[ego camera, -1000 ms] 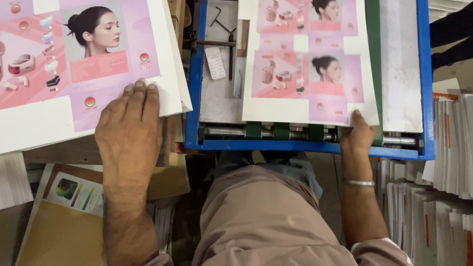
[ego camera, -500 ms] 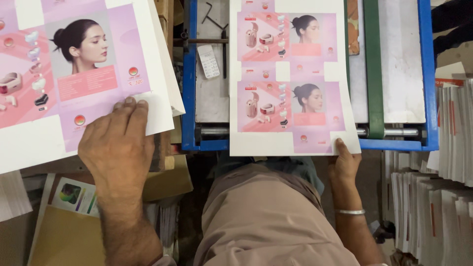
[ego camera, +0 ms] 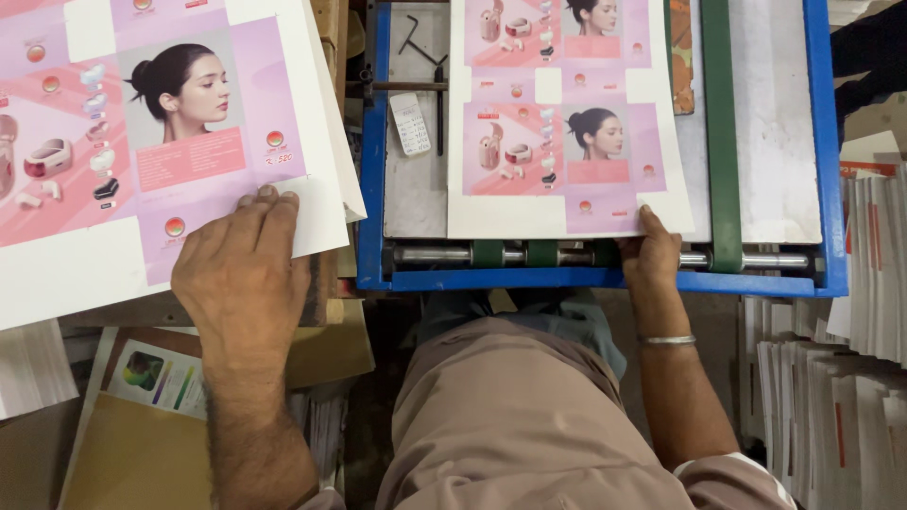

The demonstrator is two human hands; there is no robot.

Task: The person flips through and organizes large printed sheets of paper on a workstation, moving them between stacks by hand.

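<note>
1. Pretty clearly a small print or packaging workshop.
2. Past the right hand [ego camera: 650,257] sits a blue-framed feeder machine [ego camera: 605,280] with metal rollers [ego camera: 435,254] and a green belt [ego camera: 720,142].
3. Under the left hand [ego camera: 241,279]: a stack of pink printed carton sheets [ego camera: 142,142].
4. Right of the right hand, piles of cut sheets [ego camera: 841,378] standing on edge.

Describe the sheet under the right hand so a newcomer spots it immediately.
Find the blue-framed machine bed at top centre. On it lies one pink printed sheet, its lower right corner pressed by the right hand. Unlike the stack of sheets under the left hand, it lies inside the blue frame.
</note>
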